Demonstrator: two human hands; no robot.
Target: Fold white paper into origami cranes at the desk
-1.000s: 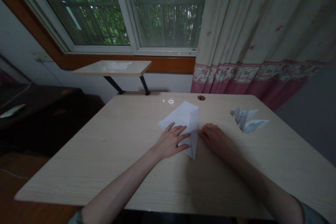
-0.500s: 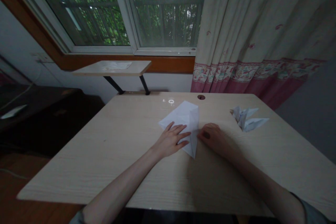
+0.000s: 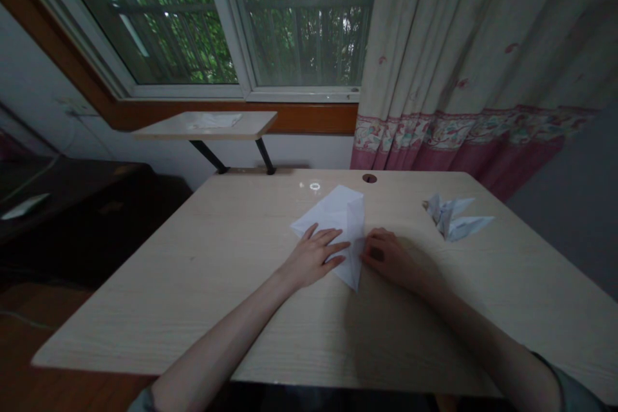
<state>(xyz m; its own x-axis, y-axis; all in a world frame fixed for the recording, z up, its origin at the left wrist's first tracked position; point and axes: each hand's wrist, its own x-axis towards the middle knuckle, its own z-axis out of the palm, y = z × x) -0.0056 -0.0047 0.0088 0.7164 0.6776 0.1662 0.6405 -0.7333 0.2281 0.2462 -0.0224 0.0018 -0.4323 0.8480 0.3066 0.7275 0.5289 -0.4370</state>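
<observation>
1. Head view places the folded sheet of white paper (image 3: pixel 326 222) near the far middle of the pale wood-grain counter (image 3: pixel 193 296). It lies mostly flat, with a raised flap along its right side.
2. Left grip (image 3: pixel 311 257) is spread open, palm down on the sheet with fingers extended. I read it as pressing the sheet, not pinching it.
3. Right grip (image 3: pixel 389 256) is partly curled at the sheet's right edge, with its fingertips touching or just beside the flap. I cannot tell whether it has hold of anything.
4. I judge the sheet light, thin and soft, apt to slide on the counter. Best hold is along a folded edge, not at the pointed tip.
5. A folded paper figure (image 3: pixel 454 219) sits to the right, apart from both grips.
6. A white paper slip (image 3: pixel 215 120) lies on a narrow bracketed shelf (image 3: pixel 164 131) below the window (image 3: pixel 299 19).
7. I can read no brand, label or writing anywhere.
</observation>
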